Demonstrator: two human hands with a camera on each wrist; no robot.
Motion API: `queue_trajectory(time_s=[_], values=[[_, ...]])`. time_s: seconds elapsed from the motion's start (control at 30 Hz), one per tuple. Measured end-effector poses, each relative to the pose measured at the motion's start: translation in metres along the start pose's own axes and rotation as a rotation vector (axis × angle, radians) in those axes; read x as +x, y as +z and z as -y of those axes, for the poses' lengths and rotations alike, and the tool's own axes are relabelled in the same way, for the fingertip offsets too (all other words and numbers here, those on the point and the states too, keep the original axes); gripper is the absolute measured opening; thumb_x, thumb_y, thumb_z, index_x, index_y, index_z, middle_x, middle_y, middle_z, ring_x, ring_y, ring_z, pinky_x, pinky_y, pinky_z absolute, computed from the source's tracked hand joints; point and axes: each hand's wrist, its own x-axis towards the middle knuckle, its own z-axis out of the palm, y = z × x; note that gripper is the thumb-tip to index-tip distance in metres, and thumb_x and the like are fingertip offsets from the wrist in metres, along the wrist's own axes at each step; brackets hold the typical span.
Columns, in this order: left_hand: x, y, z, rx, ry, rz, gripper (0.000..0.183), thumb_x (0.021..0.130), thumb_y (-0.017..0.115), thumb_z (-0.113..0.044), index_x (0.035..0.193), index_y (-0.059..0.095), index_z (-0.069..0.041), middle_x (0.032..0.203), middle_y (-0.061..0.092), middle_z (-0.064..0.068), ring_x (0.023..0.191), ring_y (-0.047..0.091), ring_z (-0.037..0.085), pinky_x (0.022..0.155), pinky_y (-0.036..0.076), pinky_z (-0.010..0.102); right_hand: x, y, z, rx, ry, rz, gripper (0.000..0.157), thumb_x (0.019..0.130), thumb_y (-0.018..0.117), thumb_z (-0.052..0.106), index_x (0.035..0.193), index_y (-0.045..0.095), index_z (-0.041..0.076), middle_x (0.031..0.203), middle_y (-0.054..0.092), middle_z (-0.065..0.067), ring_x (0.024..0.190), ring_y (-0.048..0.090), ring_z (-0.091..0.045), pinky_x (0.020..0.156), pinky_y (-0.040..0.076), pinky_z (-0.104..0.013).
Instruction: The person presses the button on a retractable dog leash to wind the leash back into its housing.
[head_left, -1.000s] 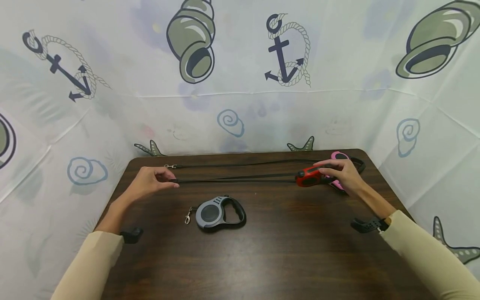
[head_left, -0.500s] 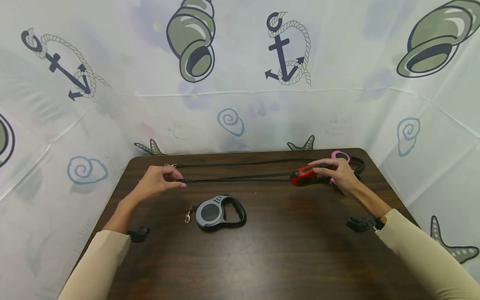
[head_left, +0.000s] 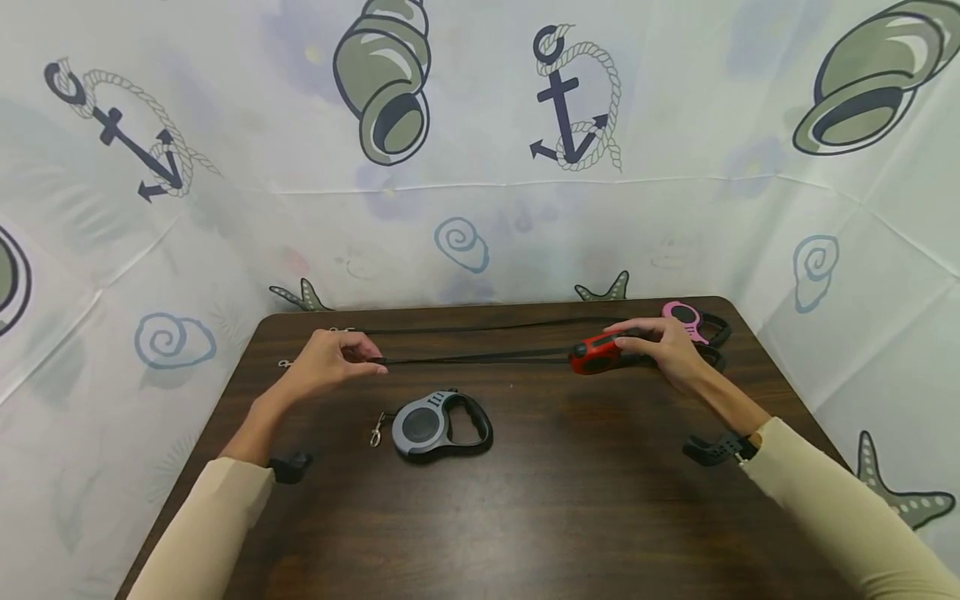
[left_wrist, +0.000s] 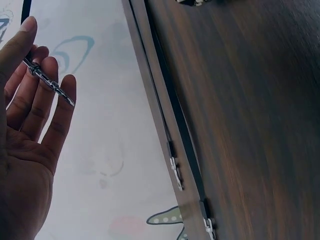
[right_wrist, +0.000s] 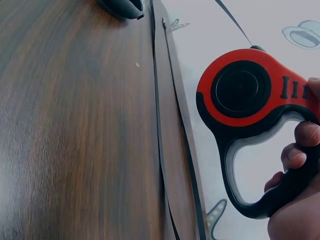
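A red and black retractable dog leash point(head_left: 596, 354) is in my right hand point(head_left: 667, 354), lifted above the table. In the right wrist view, fingers curl round the handle of the red leash point(right_wrist: 242, 90). My left hand point(head_left: 333, 360) pinches its black strap by the metal clasp point(left_wrist: 50, 82), between thumb and fingers. That strap runs nearly level between both hands. Beneath it lies another strap point(left_wrist: 175, 100) on the table, its clip point(left_wrist: 209, 226) left of my left hand. My right hand hides that leash's body, though its black handle point(head_left: 711, 358) shows.
A grey and black retractable leash point(head_left: 420, 427) lies nearer me, its clip point(head_left: 376, 435) pointing left. At the back right rests a pink leash point(head_left: 682, 315), its strap point(head_left: 480, 328) stretched along the dark wooden table's point(head_left: 525, 517) rear edge. Patterned cloth point(head_left: 480, 142) hangs behind.
My left hand has moved right and my right hand left, each still holding its part of the red leash. The strap between them is shorter. A clip on the table has come into view.
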Motion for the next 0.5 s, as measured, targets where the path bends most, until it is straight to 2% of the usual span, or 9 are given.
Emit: queue_trajectory(time_s=[0.13, 0.3, 0.5], values=[[0.004, 0.005, -0.005, -0.015, 0.010, 0.007, 0.017, 0.082, 0.093, -0.016, 0.092, 0.079, -0.018, 0.083, 0.076, -0.010, 0.071, 0.070, 0.007, 0.066, 0.056, 0.024, 0.002, 0.004, 0.002, -0.024, -0.002, 0.006, 0.027, 0.099, 0.070, 0.005, 0.123, 0.075, -0.004, 0.098, 0.075, -0.003, 0.065, 0.047, -0.023, 0.057, 0.038, -0.030], [0.008, 0.010, -0.010, -0.044, 0.021, 0.015, 0.016, 0.082, 0.093, -0.015, 0.092, 0.080, -0.016, 0.083, 0.077, -0.009, 0.071, 0.071, 0.006, 0.065, 0.056, 0.024, 0.005, 0.011, 0.005, -0.025, 0.001, 0.008, 0.027, 0.099, 0.069, 0.006, 0.123, 0.075, -0.003, 0.103, 0.076, -0.001, 0.078, 0.054, -0.015, 0.065, 0.042, -0.032], [0.012, 0.013, -0.016, -0.071, 0.005, 0.028, 0.016, 0.083, 0.093, -0.017, 0.092, 0.080, -0.017, 0.083, 0.077, -0.008, 0.071, 0.071, 0.008, 0.065, 0.056, 0.023, 0.008, 0.017, 0.007, -0.036, -0.033, 0.010, 0.027, 0.097, 0.069, 0.005, 0.122, 0.076, -0.004, 0.098, 0.076, -0.003, 0.075, 0.055, -0.017, 0.063, 0.043, -0.033]])
